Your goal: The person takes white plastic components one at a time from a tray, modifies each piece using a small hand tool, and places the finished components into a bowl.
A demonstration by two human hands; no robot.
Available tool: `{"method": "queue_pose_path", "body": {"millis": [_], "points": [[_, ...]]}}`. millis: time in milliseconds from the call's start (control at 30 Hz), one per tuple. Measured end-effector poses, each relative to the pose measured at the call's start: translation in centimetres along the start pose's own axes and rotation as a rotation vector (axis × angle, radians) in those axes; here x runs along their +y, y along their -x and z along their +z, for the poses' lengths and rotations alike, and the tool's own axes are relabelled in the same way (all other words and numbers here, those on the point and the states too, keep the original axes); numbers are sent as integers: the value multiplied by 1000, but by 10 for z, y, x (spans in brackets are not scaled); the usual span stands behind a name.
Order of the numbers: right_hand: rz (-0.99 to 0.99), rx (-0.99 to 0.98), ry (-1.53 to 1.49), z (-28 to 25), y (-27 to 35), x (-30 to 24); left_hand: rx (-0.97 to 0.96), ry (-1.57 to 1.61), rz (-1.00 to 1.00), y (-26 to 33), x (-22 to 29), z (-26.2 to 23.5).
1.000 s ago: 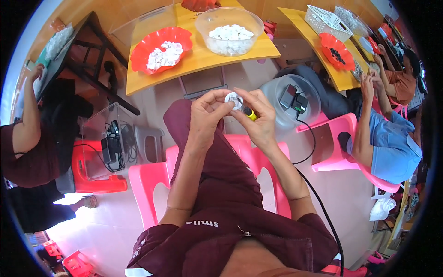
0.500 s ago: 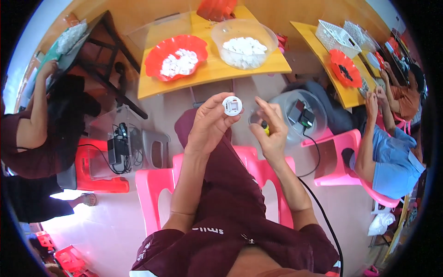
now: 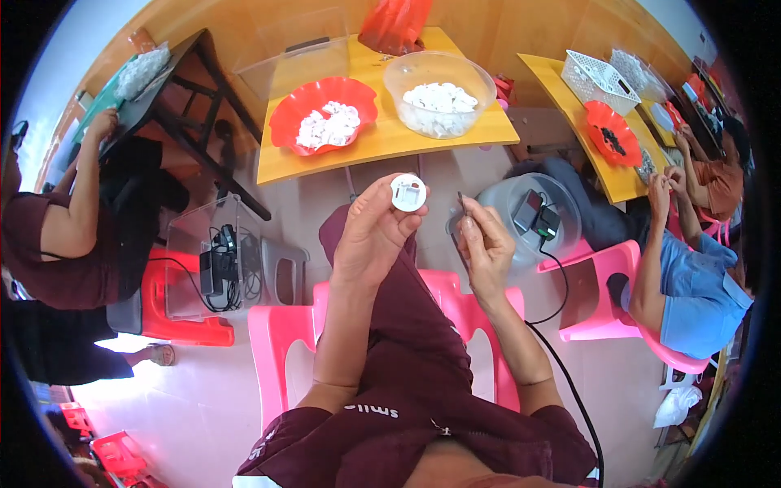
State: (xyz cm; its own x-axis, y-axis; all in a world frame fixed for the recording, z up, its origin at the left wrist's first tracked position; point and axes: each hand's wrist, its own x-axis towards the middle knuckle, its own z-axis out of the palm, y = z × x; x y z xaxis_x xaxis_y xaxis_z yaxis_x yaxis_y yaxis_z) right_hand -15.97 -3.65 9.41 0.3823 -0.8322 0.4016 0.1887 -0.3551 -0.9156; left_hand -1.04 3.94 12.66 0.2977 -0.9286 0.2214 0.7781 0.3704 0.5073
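My left hand [image 3: 370, 226] is closed, its thumb and fingers gripping a round white plastic part [image 3: 409, 193] by the edge. The part's face shows a square recess and a small dark slot. A short way to its right, apart from it, my right hand [image 3: 486, 244] pinches a small thin dark piece [image 3: 461, 200] between thumb and fingertips, pointing upward. Its exact kind is too small to make out. Both hands are raised above my lap, short of the wooden table.
Ahead on the yellow table [image 3: 325, 167] stand a red bowl [image 3: 285, 114] and a clear tub [image 3: 400, 114] of white parts. A clear bin [image 3: 573, 199] with power adapters stands at right, a black cable [image 3: 569, 378] beside me. Co-workers sit on both sides.
My right hand's fingers, spread before, have come together on the small dark piece. A yellow and black thing near that hand no longer shows. My left hand keeps holding the white part.
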Motion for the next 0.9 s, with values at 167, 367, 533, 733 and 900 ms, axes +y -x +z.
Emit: {"method": "queue_pose_path", "body": {"millis": [167,367,533,733,900], "points": [[-218,-62,165,15,-17,-47,77,-63,44,3,4,6],[-403,-108,438,19,-16,-71,107,-80,78,9,6,5],[-448,-153,609,17,-14,-74,108,-65,50,9,4,4],[-450,-180,791,15,-13,-81,160,-135,72,8,1,7],[-459,-171,875,15,-10,-79,184,-259,121,8,-1,5]]}}
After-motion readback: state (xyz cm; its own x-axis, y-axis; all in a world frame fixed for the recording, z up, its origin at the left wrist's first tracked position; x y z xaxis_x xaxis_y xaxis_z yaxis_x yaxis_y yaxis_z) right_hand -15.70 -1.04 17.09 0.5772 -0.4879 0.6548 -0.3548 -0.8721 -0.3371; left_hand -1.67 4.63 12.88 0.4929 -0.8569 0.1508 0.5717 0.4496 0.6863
